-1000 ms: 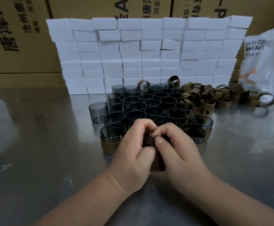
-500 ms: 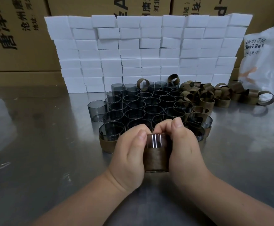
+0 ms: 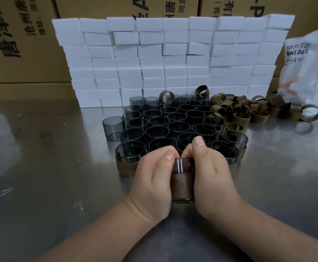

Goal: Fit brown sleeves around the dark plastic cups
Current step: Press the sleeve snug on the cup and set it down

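Table (image 3: 59, 186), perhaps steel, hands (image 3: 152, 184) (image 3: 214, 178) gripping sleeved cup (image 3: 182, 186)

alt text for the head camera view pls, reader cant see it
A left hand and a right hand grip a dark plastic cup with a brown sleeve around its lower part, over a shiny metal table. Behind them stand a cluster of dark cups, a pile of loose brown sleeves to its right, and a wall of white blocks.

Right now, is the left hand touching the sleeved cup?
Touching. The head view shows the left hand gripping the sleeved cup, with no gap.
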